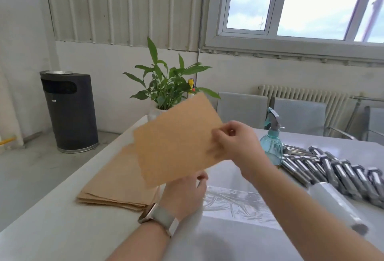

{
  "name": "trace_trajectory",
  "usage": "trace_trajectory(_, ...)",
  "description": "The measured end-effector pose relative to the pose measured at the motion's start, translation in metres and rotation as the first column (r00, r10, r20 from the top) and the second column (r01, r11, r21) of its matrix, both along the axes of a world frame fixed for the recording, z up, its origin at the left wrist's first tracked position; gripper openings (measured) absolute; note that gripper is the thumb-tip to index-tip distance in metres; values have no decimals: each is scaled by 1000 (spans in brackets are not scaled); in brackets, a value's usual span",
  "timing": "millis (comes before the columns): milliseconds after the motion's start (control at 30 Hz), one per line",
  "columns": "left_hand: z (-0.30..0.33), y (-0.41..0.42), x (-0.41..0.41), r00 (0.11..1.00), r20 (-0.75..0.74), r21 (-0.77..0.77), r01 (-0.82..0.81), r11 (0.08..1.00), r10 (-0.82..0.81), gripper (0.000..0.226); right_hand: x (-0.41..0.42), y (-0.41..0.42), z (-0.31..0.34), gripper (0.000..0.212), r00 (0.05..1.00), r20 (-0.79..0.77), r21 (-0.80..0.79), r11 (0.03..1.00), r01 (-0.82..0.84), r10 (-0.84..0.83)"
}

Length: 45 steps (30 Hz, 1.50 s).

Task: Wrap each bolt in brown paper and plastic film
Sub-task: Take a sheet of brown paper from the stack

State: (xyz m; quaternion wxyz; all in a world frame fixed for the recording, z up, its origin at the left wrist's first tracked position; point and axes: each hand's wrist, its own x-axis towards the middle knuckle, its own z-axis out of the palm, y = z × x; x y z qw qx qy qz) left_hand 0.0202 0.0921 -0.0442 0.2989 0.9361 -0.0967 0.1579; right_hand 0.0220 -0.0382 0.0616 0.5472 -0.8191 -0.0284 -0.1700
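Note:
A sheet of brown paper [176, 140] is held up in the air above the table. My right hand [234, 142] pinches its right edge. My left hand [185, 194], with a watch on the wrist, is under the sheet's lower edge, its fingers partly hidden by the paper; whether it grips the sheet I cannot tell. A stack of brown paper sheets [116, 183] lies on the table at the left. A piece of clear plastic film [234, 204] lies flat in front of me. Several steel bolts [332, 171] lie in a row at the right. A roll of plastic film [332, 204] rests near them.
A teal spray bottle [272, 142] stands behind my right hand. A potted plant [166, 86] sits at the white table's [62, 229] far end. A black bin [70, 111] stands on the floor at the left. Grey chairs [299, 115] line the far side.

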Motion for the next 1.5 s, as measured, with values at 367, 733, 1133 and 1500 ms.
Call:
trace_trajectory(367,2,1,6,988,121,-112,111,987,-98,15,-76,-155,-85,36,939,-235,-134,965,224,-251)
trace_trajectory(733,2,1,-6,872,-135,-30,470,882,-470,46,-72,-156,-102,24,949,-171,-384,905,184,-265)
trace_trajectory(1133,-7,4,4,838,-204,2,518,855,-507,69,-5,-237,-20,21,864,58,-753,546,366,-500)
trace_trajectory(1500,-8,4,5,827,-211,-73,518,853,-520,70,70,-286,-51,11,714,-153,-848,461,259,-683)
